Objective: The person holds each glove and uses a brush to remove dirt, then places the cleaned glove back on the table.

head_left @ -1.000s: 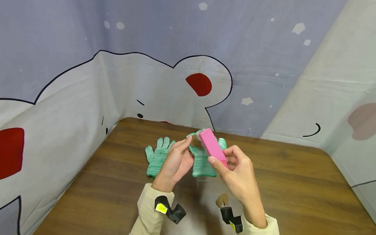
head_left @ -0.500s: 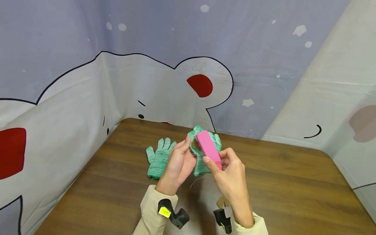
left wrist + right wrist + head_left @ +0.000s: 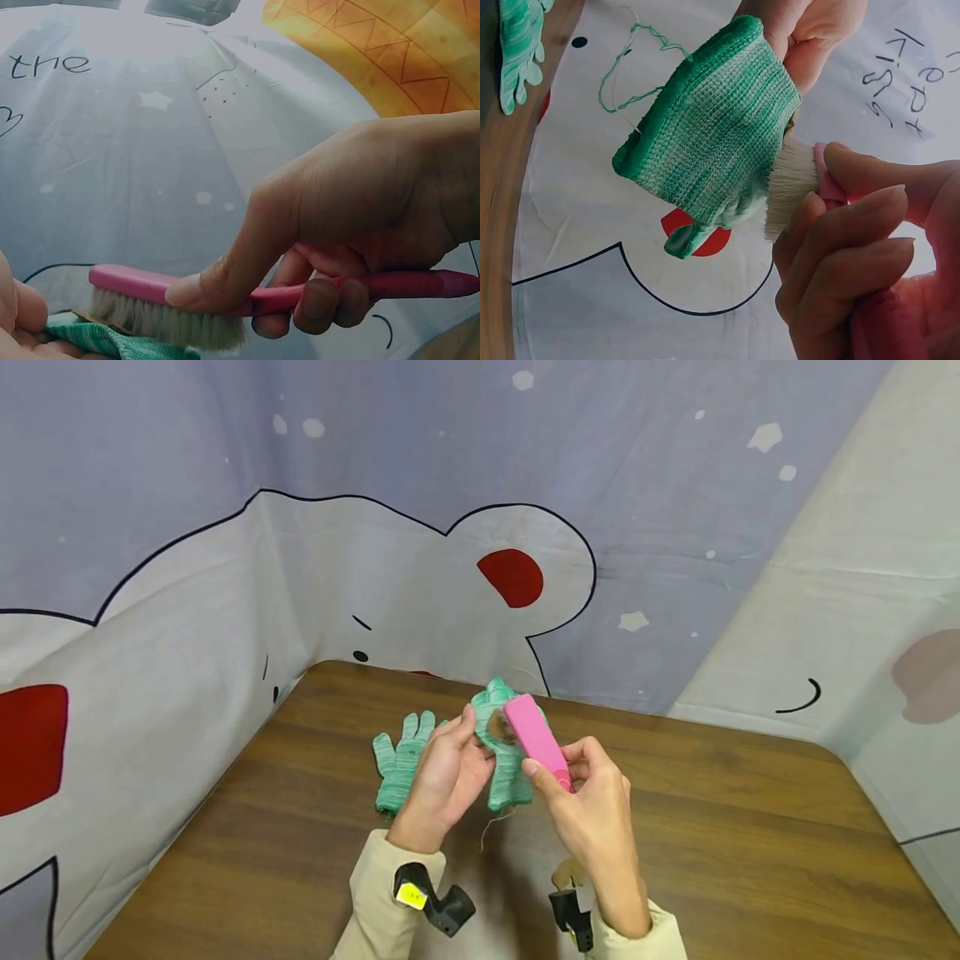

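Observation:
My left hand (image 3: 448, 778) holds a green knitted glove (image 3: 510, 778) raised over the table, its thumb and fingers at the glove's edge. A brown patch (image 3: 497, 725) shows on the glove's face. My right hand (image 3: 596, 806) grips a pink brush (image 3: 536, 737) by its handle, the thumb along its back in the left wrist view. Pale bristles (image 3: 169, 324) meet the glove beside the brown patch. The right wrist view shows the glove's cuff (image 3: 697, 112) with loose threads hanging. A second green glove (image 3: 401, 770) lies flat, partly hidden behind my left hand.
All this is above a brown wooden table (image 3: 750, 827). A small brown piece (image 3: 567, 872) appears near my right wrist, partly covered by the wrist camera mount (image 3: 570, 914). A printed cloth (image 3: 375, 568) walls off the table's back and sides.
The held glove has come up off the table and shifted slightly left, tilting in my left hand. The brush has moved a little left and down with my right hand, staying against it.

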